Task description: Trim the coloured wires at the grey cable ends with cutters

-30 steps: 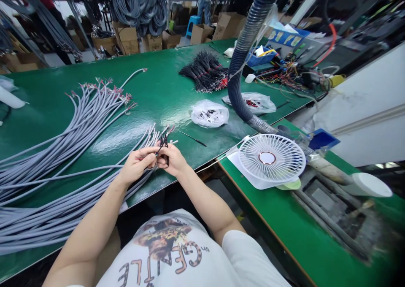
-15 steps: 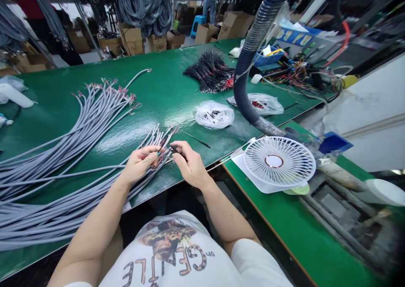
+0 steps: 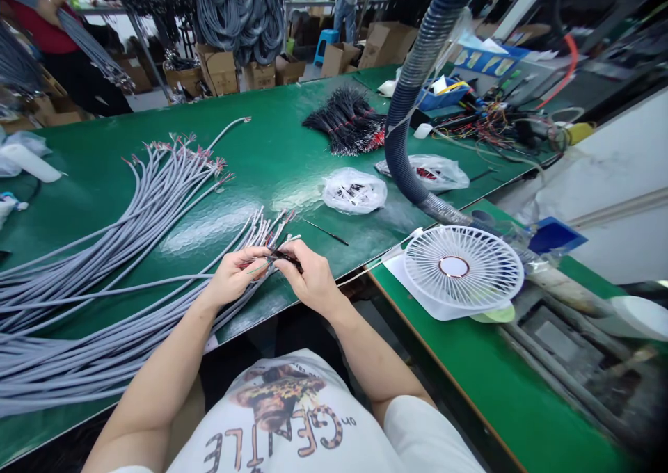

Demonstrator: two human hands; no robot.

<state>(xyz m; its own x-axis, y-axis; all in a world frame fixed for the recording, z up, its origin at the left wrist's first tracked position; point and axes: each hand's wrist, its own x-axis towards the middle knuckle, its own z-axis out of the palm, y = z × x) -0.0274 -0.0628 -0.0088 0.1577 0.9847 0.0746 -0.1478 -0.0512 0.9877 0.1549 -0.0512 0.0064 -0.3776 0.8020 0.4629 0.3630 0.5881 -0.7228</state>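
My left hand (image 3: 237, 275) is closed, thumb against fingers, on thin wires at the stripped end of a grey cable. Close against its fingertips, my right hand (image 3: 313, 278) pinches small dark pieces; their exact kind is hard to make out. Both hands rest above the front edge of the green table, over the nearer bundle of grey cables (image 3: 130, 351), whose loose white and red wire ends fan out behind the fingers. A slim dark tool with a thin metal shaft (image 3: 334, 236) lies beyond my right hand.
Another grey cable bundle (image 3: 104, 236) lies left. Behind are a clear bag of small dark parts (image 3: 355, 191), a second bag (image 3: 441, 172) and a pile of black wires (image 3: 344, 122). A ribbed hose (image 3: 404, 111) hangs at right, above a white fan (image 3: 485, 261). A person holds cables far left.
My right hand has moved slightly left, and the fingertips of both hands now meet around the dark pieces. At the far left, the person with the cables has shifted.
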